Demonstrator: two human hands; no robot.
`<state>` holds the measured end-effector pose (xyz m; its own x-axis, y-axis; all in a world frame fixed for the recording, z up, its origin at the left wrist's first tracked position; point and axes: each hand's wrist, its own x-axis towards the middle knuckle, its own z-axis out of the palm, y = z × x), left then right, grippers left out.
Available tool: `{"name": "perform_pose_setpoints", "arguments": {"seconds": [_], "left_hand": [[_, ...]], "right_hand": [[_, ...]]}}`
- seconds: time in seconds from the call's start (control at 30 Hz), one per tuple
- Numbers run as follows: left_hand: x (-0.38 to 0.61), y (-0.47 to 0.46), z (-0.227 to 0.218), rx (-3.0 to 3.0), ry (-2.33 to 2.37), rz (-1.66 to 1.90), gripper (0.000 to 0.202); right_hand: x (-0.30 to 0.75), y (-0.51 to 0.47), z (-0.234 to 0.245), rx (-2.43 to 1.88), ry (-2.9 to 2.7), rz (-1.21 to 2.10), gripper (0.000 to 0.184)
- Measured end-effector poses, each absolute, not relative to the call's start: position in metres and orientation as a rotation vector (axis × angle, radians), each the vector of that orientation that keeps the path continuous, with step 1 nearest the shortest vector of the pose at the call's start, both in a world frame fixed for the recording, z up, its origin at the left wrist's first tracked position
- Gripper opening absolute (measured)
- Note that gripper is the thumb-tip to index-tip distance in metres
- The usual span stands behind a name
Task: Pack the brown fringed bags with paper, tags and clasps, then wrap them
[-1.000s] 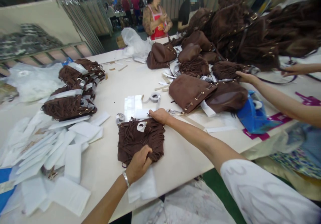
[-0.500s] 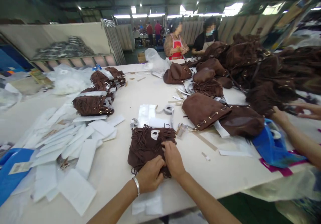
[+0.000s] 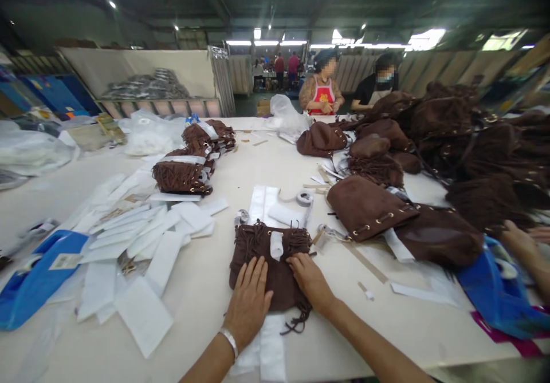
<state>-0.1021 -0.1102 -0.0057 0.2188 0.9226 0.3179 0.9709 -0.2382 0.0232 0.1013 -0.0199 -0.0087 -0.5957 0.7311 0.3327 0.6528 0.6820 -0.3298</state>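
Head view, one long table (image 3: 258, 160).

- Fringed brown bag (image 3: 275, 268) lies flat at the middle of the near edge, on a white sheet (image 3: 264, 348) that sticks out toward that edge. A white strip (image 3: 277, 244) crosses its top hem.
- Left hand (image 3: 249, 303): palm down on the bag's lower left, fingers spread, gripping nothing.
- Right hand (image 3: 311, 280): just beside it on the bag's right half, fingers bent. Cannot tell whether they pinch anything.
- Writing: a card tag (image 3: 64, 261) on the blue bag (image 3: 34, 283) at the near left is too small to read.
- Room: bare table runs either side of the bag. Loose white sheets (image 3: 141, 240) lie left, another brown bag (image 3: 369, 208) lies right, and a tape roll (image 3: 304, 198) sits beyond.
- A co-worker's hand (image 3: 518, 239) is at the right edge.
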Motion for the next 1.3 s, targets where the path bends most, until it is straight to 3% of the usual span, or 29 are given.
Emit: {"name": "perform_pose_setpoints", "arguments": {"seconds": [0.27,0.5,0.7,0.87,0.97,1.3], "left_hand": [[-0.095,-0.112,-0.015,-2.215,-1.869,-0.392,0.057],[-0.092,-0.114,-0.012,-2.216,-1.930,-0.364,0.058],[-0.096,-0.097,0.021,-2.449,-1.794,-0.209,0.060],[-0.114,-0.051,0.045,-2.752,-1.384,-0.068,0.090],[-0.129,-0.035,0.041,-2.804,-1.379,-0.073,0.104],[-0.161,-0.133,0.003,-1.786,-2.341,-0.265,0.047]], "right_hand": [[0.071,-0.032,0.032,-0.818,-2.838,0.100,0.038],[0.134,-0.010,0.017,-1.943,-2.108,-0.211,0.041],[0.091,-0.044,0.017,-1.497,-2.298,-0.088,0.040],[0.045,-0.048,-0.014,-1.520,-2.323,-0.052,0.042],[0.051,-0.045,-0.024,-1.497,-2.351,-0.070,0.044],[0.060,-0.044,-0.020,-1.375,-2.390,-0.072,0.039]]}}
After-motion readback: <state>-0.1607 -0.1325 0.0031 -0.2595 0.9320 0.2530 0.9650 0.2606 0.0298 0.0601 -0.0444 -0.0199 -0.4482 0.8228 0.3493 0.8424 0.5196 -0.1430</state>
